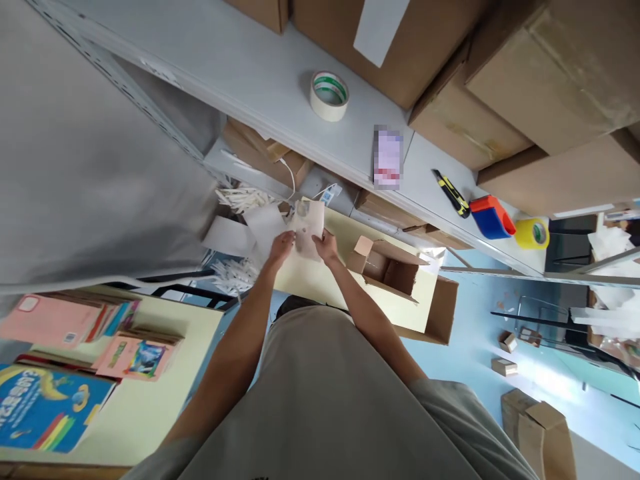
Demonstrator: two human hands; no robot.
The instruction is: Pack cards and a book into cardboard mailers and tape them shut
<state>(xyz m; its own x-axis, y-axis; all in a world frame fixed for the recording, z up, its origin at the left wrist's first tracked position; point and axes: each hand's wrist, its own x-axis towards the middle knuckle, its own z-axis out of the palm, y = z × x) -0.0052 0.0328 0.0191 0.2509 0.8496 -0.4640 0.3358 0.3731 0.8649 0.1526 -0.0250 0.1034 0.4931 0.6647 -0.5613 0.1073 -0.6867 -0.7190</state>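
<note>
A pale, thin flat piece (309, 223), like a packet or sheet, lies upright between my hands over the cream table (290, 277). A greyish round patch shows near its top; whether it is paper or plastic I cannot tell. My right hand (327, 245) pinches its right edge, thumb on the near face. At the left edge, my left hand (283, 245) is closed, fingertips against the same piece. White sheets (230, 235) lie left of my left hand, with piles of thin white sticks (235, 275) around them. An open cardboard box (387, 267) stands right of my right hand.
On the grey shelf (240, 67) ahead are a masking tape roll (329, 97), a blurred-out phone-like object (388, 157), a yellow cutter (452, 193), a red-and-blue tape dispenser (492, 217), yellow tape (532, 233) and large cartons (575, 73). Books (55, 407) cover the table at left.
</note>
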